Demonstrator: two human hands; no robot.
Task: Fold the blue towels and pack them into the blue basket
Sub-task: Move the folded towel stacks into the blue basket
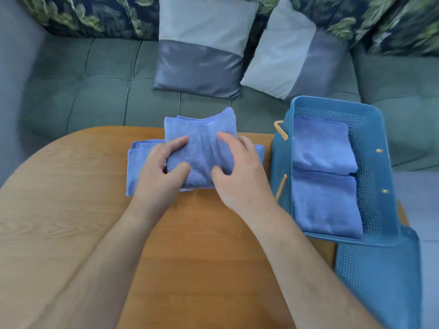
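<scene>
**Towel fold at risk of springing open before the basket**

Both hands sit at mid-frame on a folded blue towel (202, 143). The left hand (164, 167) pinches its left edge between thumb and fingers, and the right hand (240, 176) grasps its right edge the same way. This towel rests on more blue towels (136, 167) lying on the wooden table (190, 245).

The blue basket (281, 157) stands just right of the hands, with two folded towels, one (320, 143) behind the other (325, 205), covering most of its floor.

The held towel's far edge curls upward, so the layers would probably fan apart if it is lifted by the sides alone. Dragging it could also rumple the towels beneath. Little floor is left in the basket, so the towel likely has to go on top, where a careless drop would skew the stack. Whether the basket's base lies fully on the table cannot be told; if not, pressing down could tip it.

No brand, label or writing is readable anywhere.
</scene>
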